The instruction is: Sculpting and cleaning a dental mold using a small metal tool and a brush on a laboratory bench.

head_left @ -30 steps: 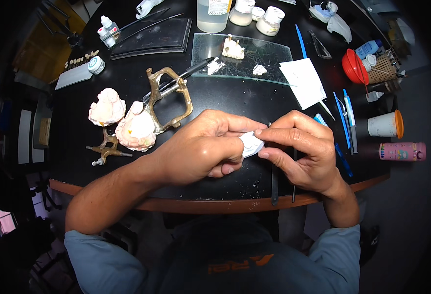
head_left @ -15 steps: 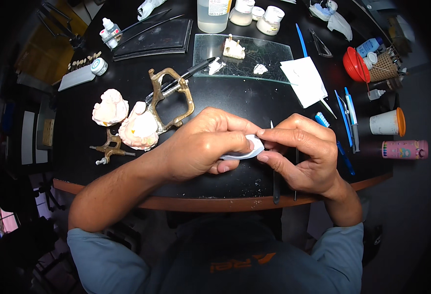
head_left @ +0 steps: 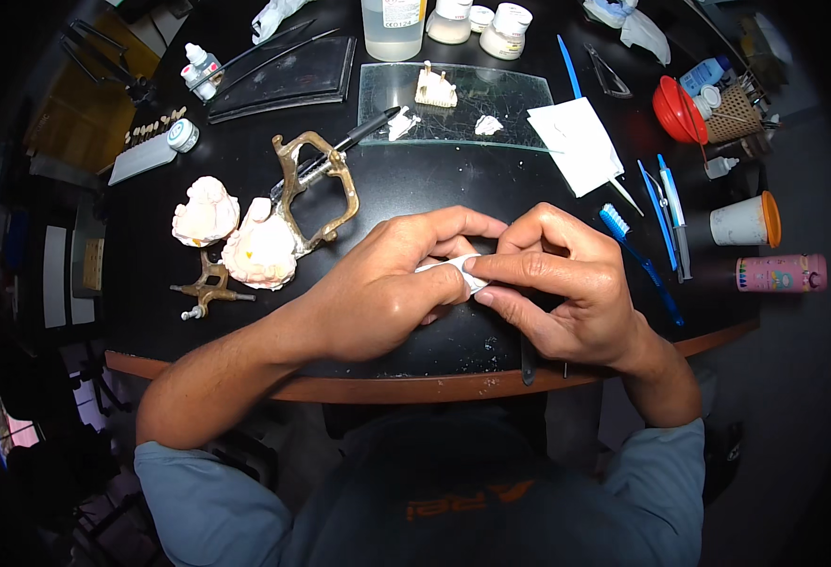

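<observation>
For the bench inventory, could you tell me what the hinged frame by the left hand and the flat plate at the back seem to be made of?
Hinged frame: probably cast brass or bronze, judging by its dull golden, worn surface. Flat plate: most likely glass, clear with a greenish edge and the dark table showing through.

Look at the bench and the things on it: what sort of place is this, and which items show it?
Probably a dental laboratory bench. Plaster tooth casts sit by a brass articulator frame, a glass mixing slab holds small white pieces, and both the left hand and the right hand grip a small white piece.

Round black table w/ wood edge, dim room around.
</observation>
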A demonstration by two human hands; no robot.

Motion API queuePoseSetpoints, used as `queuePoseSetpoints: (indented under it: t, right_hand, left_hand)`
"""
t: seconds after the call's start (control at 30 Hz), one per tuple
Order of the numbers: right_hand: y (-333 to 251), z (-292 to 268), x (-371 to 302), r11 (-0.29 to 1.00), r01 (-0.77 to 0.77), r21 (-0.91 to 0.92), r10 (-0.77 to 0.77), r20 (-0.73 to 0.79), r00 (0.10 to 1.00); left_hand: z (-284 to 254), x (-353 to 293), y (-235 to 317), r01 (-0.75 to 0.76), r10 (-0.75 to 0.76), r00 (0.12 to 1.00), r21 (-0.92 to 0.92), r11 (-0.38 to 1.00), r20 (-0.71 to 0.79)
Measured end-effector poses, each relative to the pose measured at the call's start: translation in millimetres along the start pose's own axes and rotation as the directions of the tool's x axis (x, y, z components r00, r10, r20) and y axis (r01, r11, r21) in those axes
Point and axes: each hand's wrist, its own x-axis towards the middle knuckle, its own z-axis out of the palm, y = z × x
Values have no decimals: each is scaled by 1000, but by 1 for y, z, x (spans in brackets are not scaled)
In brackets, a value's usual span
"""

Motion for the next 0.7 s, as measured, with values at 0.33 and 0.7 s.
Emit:
queuePoseSetpoints:
  t: [0.33,0.7]
  right_hand:
    - [-3,-1,1,997,-49,61,47,28,999]
    - [-9,-8,5,991,-38,-126,24,-111,993]
  left_hand:
    - [2,-3,1,-55,61,998,171,984,-30]
    - [3,-5,-4,-172,209,976,368,914,-61]
